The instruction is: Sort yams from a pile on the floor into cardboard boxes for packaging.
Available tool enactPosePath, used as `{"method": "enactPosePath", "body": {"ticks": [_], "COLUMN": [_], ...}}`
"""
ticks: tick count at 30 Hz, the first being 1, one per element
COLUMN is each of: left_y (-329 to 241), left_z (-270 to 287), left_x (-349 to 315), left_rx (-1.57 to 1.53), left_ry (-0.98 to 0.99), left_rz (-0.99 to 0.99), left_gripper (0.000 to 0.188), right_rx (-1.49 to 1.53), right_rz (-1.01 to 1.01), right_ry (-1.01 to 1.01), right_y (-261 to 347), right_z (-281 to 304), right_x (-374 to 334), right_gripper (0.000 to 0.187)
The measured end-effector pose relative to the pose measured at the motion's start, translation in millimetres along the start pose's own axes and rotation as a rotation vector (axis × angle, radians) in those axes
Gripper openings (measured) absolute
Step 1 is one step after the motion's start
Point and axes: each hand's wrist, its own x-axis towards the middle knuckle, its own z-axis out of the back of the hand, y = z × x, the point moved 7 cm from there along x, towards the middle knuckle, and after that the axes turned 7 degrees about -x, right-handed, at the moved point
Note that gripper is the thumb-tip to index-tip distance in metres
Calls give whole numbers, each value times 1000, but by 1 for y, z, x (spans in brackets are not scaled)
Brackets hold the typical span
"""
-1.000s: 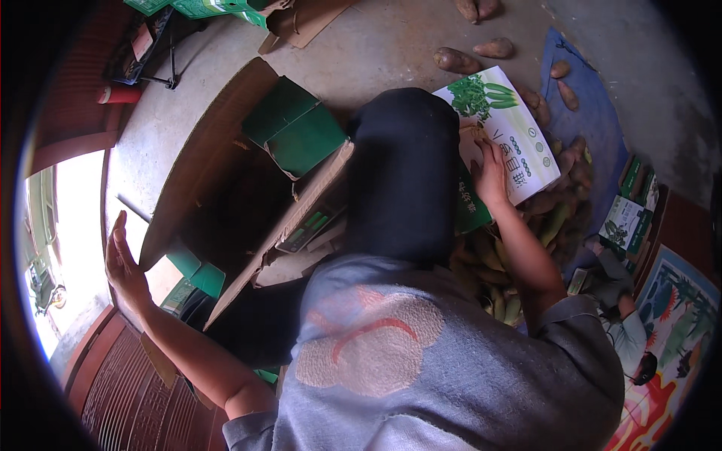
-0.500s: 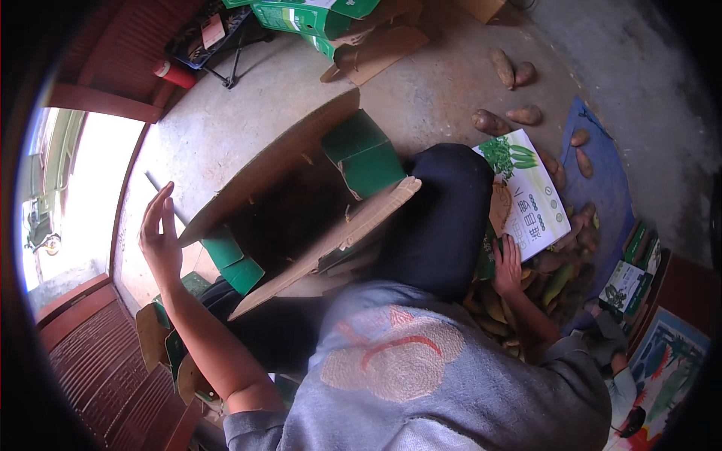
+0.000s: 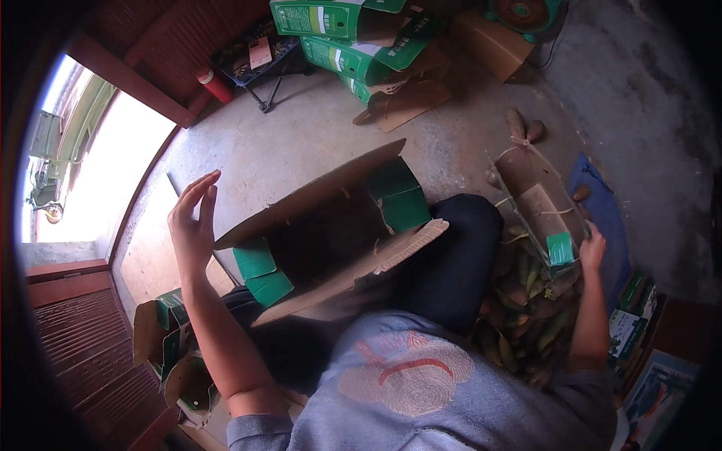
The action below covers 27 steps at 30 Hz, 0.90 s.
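Note:
My left hand (image 3: 194,222) is raised at the left, fingers stretched out and holding nothing. It is just beyond the left end of a large cardboard carton (image 3: 316,194), which stands open between my legs, green end flaps folded out and its inside dark. At the right, my right hand (image 3: 593,246) grips the near right edge of a smaller open carton (image 3: 543,203). That carton is tilted, its brown inside and a green flap showing. Below it lies a heap of elongated tubers (image 3: 519,301), like sweet potatoes, partly hidden by the carton.
Stacked green cartons (image 3: 338,56) and a brown box (image 3: 489,45) stand at the back. Loose tubers (image 3: 535,131) and a blue sheet (image 3: 605,218) lie at the right. A folding stand (image 3: 259,64) and red bottle (image 3: 216,85) are at the back left; more cartons (image 3: 169,331) sit near left.
The smaller carton has turned from its printed side to its open inside, and my right hand has moved farther right to its edge. My left hand stays raised. The whole view has shifted.

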Motion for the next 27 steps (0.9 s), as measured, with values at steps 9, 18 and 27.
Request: {"method": "enactPosePath", "body": {"ticks": [9,18,27], "left_y": [-10,-2,-1], "left_z": [12,17,15], "left_x": [18,28,34], "left_rx": [-61,-88,-14], "left_ry": [14,33,48], "left_rz": [-19,12,16], "left_gripper": [20,21,22], "right_rx": [798,2143,2355], "right_rz": [-249,144,180], "right_ry": [-31,363,571], "right_y": [50,423,721], "right_z": [154,173,114], "right_x": [172,209,248], "right_gripper": [43,45,34]}}
